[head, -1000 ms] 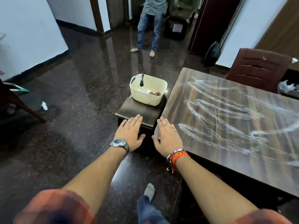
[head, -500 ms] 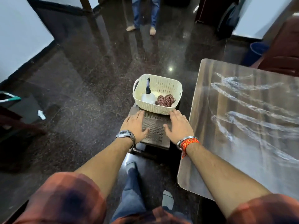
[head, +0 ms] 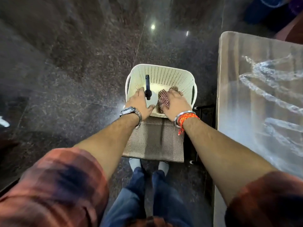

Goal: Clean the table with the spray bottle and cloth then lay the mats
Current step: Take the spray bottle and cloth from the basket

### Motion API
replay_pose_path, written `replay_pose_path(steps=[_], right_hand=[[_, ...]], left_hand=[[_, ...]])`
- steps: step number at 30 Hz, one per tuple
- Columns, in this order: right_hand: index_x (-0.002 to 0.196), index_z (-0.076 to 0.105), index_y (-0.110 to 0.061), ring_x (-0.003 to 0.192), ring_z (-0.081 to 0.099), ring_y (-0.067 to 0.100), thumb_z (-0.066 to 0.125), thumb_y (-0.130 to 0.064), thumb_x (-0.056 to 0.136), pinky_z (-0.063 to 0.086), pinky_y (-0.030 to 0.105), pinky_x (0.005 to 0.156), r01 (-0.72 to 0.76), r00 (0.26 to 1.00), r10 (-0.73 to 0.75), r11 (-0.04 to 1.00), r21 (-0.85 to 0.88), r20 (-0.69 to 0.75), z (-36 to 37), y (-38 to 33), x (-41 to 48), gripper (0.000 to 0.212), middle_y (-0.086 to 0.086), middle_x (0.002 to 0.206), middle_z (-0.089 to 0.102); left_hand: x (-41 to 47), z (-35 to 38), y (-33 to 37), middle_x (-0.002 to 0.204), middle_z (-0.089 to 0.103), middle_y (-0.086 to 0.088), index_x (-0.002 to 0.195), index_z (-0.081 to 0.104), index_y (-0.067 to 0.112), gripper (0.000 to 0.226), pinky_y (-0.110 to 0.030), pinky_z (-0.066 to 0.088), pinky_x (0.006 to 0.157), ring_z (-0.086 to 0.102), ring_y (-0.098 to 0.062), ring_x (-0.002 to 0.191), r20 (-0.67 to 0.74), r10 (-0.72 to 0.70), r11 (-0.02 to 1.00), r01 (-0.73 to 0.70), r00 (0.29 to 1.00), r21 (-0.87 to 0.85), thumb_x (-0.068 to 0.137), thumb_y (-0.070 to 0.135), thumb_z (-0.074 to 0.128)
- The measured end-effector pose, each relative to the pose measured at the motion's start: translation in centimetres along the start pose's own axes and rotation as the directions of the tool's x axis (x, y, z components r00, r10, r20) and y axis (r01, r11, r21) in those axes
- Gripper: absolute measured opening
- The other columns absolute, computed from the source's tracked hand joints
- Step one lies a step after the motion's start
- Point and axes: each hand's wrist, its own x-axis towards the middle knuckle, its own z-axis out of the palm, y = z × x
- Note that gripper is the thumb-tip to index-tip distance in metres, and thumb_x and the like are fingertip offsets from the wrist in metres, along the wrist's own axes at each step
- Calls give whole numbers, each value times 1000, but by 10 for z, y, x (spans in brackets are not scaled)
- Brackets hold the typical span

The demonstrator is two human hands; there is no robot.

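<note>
A cream perforated basket (head: 164, 68) stands on brown woven mats (head: 152, 141) on a low stool. Inside it is a spray bottle (head: 148, 86) with a white body and a black nozzle, and a red-checked cloth (head: 164, 99). My left hand (head: 139, 104) is in the basket, its fingers and thumb wrapped around the bottle's body. My right hand (head: 176, 105) lies on the cloth with its fingers curled into it. The wooden table (head: 237, 95) to the right has white smears across its top.
The stool's black frame (head: 190, 145) sits tight against the table's left edge. My legs and socked feet (head: 136, 163) stand just in front of the stool. Dark polished floor spreads to the left, with a small white object (head: 3, 122) on it. A blue object (head: 262, 7) is at the top right.
I have stepped up to the stool and the view has tilted down. Both hands moved from the stool's near edge into the basket, the left onto the bottle, the right onto the cloth.
</note>
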Motion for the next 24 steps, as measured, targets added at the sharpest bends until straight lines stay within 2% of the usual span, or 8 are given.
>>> replay_pose_path(steps=[3,6,10,14,17,19,22,24], right_hand=[[142,39,-15,139,31,28,52,-32,89,29,40,113,-45,988,48,999,-22,150,16,6,30,57,9,157,23],[141,43,-26,136,36,32,55,-22,87,35,38,109,-134,935,128,991,-6,330,29,12,53,55,10,158,17],[137,48,-35,125,46,35,53,-13,82,44,39,102,-149,838,175,985,-92,517,33,9,73,59,18,153,18],[144,37,-26,136,32,39,49,-32,84,34,45,109,-131,784,235,967,-217,575,43,4,80,62,14,159,-1],[137,44,-19,133,29,37,56,-52,74,35,45,107,-180,811,267,961,-211,520,49,7,75,72,7,150,22],[119,56,-11,125,33,34,68,-52,71,42,43,100,-219,863,277,959,-181,422,45,11,73,64,8,131,38],[87,65,-10,105,51,30,69,-31,76,51,38,85,-290,956,286,953,91,58,30,15,67,24,9,103,58],[71,57,-13,91,57,32,63,-18,76,51,39,79,-249,940,302,925,287,-158,12,12,59,9,10,88,61]], left_hand=[[24,10,-6,163,28,-12,158,15,6,93,-37,29,117,36,-32,145,14,-37,996,38,999,-74,91,37,71],[44,16,-12,158,41,-9,158,20,13,94,-35,36,111,47,-32,138,8,-74,985,75,997,-157,86,35,77],[60,21,-11,119,64,-3,145,40,15,74,-32,48,93,61,-24,105,-43,-56,933,37,997,-359,84,24,81],[66,30,-9,91,63,1,134,48,16,56,-27,47,72,61,-20,84,-71,-54,893,16,996,-449,88,27,78],[65,31,-10,91,63,-1,131,50,15,51,-24,41,69,60,-19,84,-83,-38,879,-6,996,-477,90,34,74],[63,30,-9,89,64,-3,122,51,18,41,-19,41,65,58,-18,81,-102,-29,860,-27,994,-509,92,36,71],[56,24,1,80,57,3,114,50,21,30,-5,36,58,53,-15,72,-188,-19,831,-89,982,-549,95,35,68],[51,18,11,78,55,-2,106,50,20,27,-14,41,62,52,-18,70,-243,-8,813,-135,970,-567,94,38,65]])
